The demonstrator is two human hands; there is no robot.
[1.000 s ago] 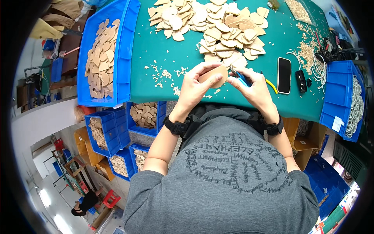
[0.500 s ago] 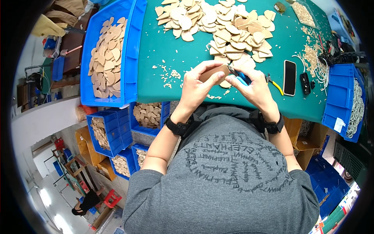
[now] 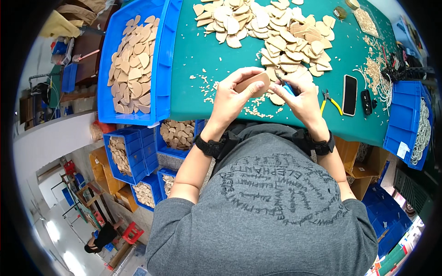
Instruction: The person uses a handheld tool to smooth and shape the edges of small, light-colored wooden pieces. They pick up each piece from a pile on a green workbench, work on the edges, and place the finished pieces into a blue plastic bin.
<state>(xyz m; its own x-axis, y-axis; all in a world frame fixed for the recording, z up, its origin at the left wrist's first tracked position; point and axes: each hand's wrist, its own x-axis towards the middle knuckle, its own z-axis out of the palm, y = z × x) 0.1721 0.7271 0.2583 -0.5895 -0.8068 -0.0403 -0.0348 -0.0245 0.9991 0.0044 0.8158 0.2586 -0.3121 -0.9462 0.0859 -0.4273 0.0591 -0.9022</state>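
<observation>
My left hand (image 3: 230,99) grips a tan half-round piece (image 3: 256,84), fingers behind it and thumb on its front face. In my right hand (image 3: 305,102) is a pair of blue-handled pliers (image 3: 287,87), its dark jaws pointing up beside the piece and apart from it. My right fingers partly hide the handles. Beyond both hands lies a large heap of similar tan half-round pieces (image 3: 276,43). Small pale scraps (image 3: 255,110) are scattered on the green tabletop (image 3: 193,55) below and left of the hands.
At the left stands a blue bin (image 3: 160,69) of tan pieces. Yellow-handled cutters (image 3: 340,108), a phone (image 3: 350,94) and a small black object (image 3: 366,101) lie to the right. Another blue bin (image 3: 403,119) holds pale loops. More filled bins (image 3: 131,156) stand below the table's left.
The pliers have drawn back from the piece, and their jaws now show upright. My left hand has tilted the piece more upright. The table view has shifted slightly to the right.
</observation>
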